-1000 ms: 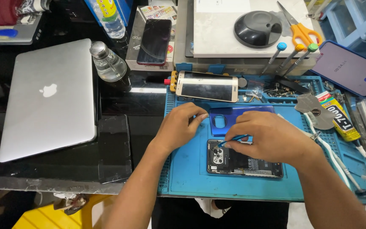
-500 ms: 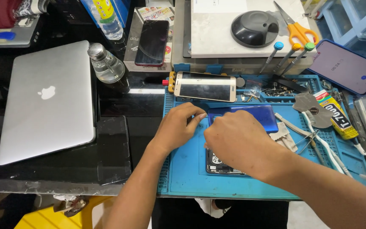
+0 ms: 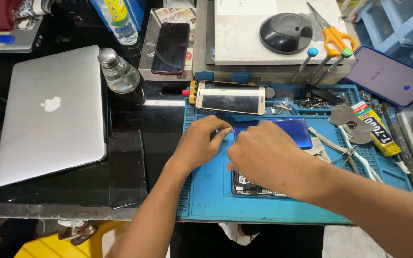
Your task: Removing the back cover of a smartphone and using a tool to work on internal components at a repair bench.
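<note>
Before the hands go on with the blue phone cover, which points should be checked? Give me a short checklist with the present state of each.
1. Left hand touches the glossy blue phone back cover at its left end: ok.
2. Right hand steadies the cover: cannot tell, contact hidden.
3. Opened black phone body lies flat on the blue silicone work mat: ok.
4. Metal tweezers lie apart from both hands: ok.
5. Clear plastic bottle stands off the mat: ok.

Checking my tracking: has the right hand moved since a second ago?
Yes. The right hand moved left and up, off the opened phone, toward the left hand.
</note>
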